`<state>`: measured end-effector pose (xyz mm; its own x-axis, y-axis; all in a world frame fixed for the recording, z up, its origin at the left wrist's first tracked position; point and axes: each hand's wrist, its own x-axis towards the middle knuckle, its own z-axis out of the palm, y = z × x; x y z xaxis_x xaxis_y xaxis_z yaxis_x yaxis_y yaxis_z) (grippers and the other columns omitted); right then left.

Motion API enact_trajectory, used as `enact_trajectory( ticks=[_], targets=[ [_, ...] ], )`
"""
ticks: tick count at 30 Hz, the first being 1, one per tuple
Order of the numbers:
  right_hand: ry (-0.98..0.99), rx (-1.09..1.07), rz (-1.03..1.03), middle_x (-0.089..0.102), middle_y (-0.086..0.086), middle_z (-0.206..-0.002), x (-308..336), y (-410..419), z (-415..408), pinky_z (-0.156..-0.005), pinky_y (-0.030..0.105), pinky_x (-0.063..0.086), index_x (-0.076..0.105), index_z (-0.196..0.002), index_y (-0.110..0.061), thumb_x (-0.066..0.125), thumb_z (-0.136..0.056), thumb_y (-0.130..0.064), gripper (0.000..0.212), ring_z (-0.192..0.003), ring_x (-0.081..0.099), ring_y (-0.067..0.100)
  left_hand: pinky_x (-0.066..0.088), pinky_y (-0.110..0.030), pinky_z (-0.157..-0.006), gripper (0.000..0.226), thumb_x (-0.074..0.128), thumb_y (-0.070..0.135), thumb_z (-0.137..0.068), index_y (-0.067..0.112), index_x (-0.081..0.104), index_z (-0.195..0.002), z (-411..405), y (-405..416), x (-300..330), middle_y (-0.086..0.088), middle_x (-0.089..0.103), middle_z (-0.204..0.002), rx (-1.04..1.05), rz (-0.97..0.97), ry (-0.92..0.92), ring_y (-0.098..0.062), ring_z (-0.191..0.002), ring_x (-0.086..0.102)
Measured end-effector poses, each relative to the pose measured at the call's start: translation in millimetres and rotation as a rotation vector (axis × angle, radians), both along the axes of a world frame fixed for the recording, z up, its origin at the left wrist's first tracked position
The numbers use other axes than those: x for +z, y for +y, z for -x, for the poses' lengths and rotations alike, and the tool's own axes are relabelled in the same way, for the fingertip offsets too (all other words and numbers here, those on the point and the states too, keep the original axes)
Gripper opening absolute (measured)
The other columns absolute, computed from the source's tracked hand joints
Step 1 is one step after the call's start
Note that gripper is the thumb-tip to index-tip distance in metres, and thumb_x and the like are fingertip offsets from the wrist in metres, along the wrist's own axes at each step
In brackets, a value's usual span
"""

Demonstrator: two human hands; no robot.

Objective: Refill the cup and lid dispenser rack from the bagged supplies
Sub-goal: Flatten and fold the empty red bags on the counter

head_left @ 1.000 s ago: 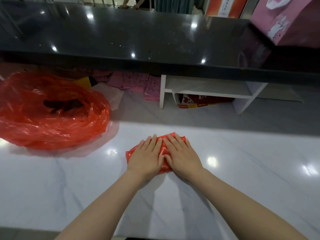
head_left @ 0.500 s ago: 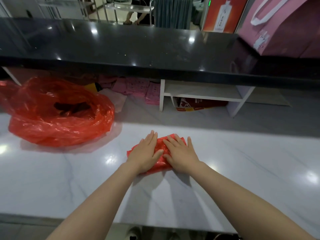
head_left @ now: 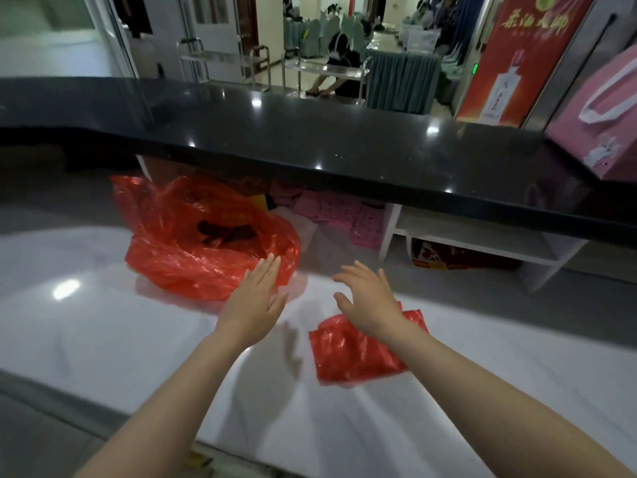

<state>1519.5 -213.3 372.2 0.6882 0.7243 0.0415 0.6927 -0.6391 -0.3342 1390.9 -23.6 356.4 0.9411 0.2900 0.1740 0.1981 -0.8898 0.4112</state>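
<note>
Both arms extended over white counter (head_left: 103, 339). L hand (head_left: 253, 301) flat, fingers together, tips at big red bag (head_left: 193, 243), far-left. R hand (head_left: 370, 301) fingers spread, empty, above folded red bag (head_left: 351, 353), near-right.

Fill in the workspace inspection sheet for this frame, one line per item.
Surface: white marble counter, glossy, below a black ledge.
Job's things: big red bag, open, crumpled; folded red bag lying flat.
Clutter: pink slips, white shelf, pink gift bag.
Hands: left hand and right hand open, holding nothing.
Cables: nothing seen.
Surroundings: red poster, seated person.
</note>
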Motion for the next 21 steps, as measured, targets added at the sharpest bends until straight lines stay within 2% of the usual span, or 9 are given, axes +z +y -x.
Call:
enact_trajectory(
  ticks=[3, 7, 9, 12, 14, 16, 18, 20, 21],
  targets=[
    [-0.024, 0.041, -0.008, 0.041, -0.002, -0.148, 4, 33, 4, -0.117, 0.042, 0.012, 0.054, -0.133, -0.025, 0.048, -0.096, -0.031, 0.038, -0.142, 0.025, 0.018, -0.005, -0.021, -0.113, 0.062, 0.037, 0.034, -0.101, 0.02, 0.006, -0.153, 15, 33, 6, 0.007, 0.0, -0.16, 0.072, 0.003, -0.011, 0.003, -0.137, -0.009],
    [-0.061, 0.113, -0.062, 0.051, 0.001, -0.138, 6, 79, 12, -0.109, 0.031, 0.029, 0.06, -0.127, -0.02, 0.051, -0.092, -0.024, 0.037, -0.131, 0.04, 0.02, -0.004, -0.024, -0.113, 0.062, 0.039, 0.035, -0.1, 0.022, 0.009, -0.153, 33, 77, 10, 0.007, 0.004, -0.16, 0.162, 0.0, -0.031, -0.005, -0.144, -0.002],
    [-0.037, 0.147, -0.04, 0.045, 0.0, -0.145, 4, 101, 15, -0.113, 0.033, 0.026, 0.054, -0.135, -0.022, 0.05, -0.092, -0.02, 0.043, -0.136, 0.034, 0.021, -0.002, -0.026, -0.114, 0.062, 0.041, 0.031, -0.1, 0.022, 0.011, -0.153, 40, 99, 10, 0.006, 0.007, -0.16, 0.211, 0.012, -0.036, -0.009, -0.146, 0.001],
    [0.011, 0.219, 0.061, 0.019, -0.005, -0.159, -1, 129, 17, -0.12, 0.038, 0.014, 0.024, -0.151, -0.029, 0.048, -0.09, -0.007, 0.069, -0.148, 0.009, 0.02, 0.0, -0.033, -0.116, 0.062, 0.046, 0.026, -0.097, 0.022, 0.018, -0.152, 48, 127, 10, 0.004, 0.01, -0.16, 0.272, 0.005, 0.003, -0.014, -0.147, 0.004],
    [0.007, 0.25, 0.129, 0.012, -0.008, -0.161, -6, 144, 20, -0.12, 0.043, 0.007, 0.011, -0.152, -0.035, 0.05, -0.088, -0.003, 0.082, -0.148, 0.001, 0.019, 0.003, -0.041, -0.119, 0.062, 0.05, 0.025, -0.095, 0.024, 0.023, -0.151, 50, 142, 7, 0.002, 0.014, -0.16, 0.265, -0.049, 0.074, -0.018, -0.148, 0.005],
    [-0.038, 0.248, 0.175, 0.027, -0.005, -0.156, -10, 154, 21, -0.119, 0.046, 0.005, 0.021, -0.15, -0.034, 0.053, -0.088, -0.006, 0.076, -0.147, 0.011, 0.021, 0.004, -0.047, -0.118, 0.057, 0.056, 0.029, -0.093, 0.027, 0.034, -0.146, 51, 151, 3, 0.001, 0.016, -0.16, 0.245, -0.128, 0.16, -0.021, -0.148, 0.005],
    [-0.129, 0.217, 0.166, 0.05, 0.0, -0.136, -9, 159, 21, -0.117, 0.045, 0.009, 0.045, -0.138, -0.03, 0.054, -0.088, -0.013, 0.053, -0.136, 0.033, 0.024, 0.003, -0.051, -0.117, 0.039, 0.061, 0.034, -0.089, 0.03, 0.052, -0.127, 51, 155, 0, 0.001, 0.014, -0.16, 0.234, -0.192, 0.203, -0.023, -0.148, 0.001],
    [-0.171, 0.179, 0.073, 0.06, -0.003, -0.119, -6, 159, 18, -0.115, 0.042, 0.014, 0.058, -0.124, -0.028, 0.052, -0.091, -0.019, 0.034, -0.121, 0.045, 0.022, 0.001, -0.053, -0.116, 0.032, 0.064, 0.036, -0.087, 0.03, 0.053, -0.116, 50, 154, -1, 0.001, 0.013, -0.16, 0.249, -0.223, 0.211, -0.024, -0.148, -0.002],
    [-0.16, 0.171, 0.006, 0.063, -0.005, -0.116, -4, 158, 16, -0.115, 0.041, 0.015, 0.061, -0.12, -0.028, 0.051, -0.094, -0.02, 0.029, -0.117, 0.047, 0.02, 0.0, -0.054, -0.116, 0.041, 0.065, 0.035, -0.086, 0.028, 0.048, -0.123, 48, 152, -3, 0.002, 0.012, -0.16, 0.25, -0.232, 0.203, -0.023, -0.148, -0.002]
  ],
)
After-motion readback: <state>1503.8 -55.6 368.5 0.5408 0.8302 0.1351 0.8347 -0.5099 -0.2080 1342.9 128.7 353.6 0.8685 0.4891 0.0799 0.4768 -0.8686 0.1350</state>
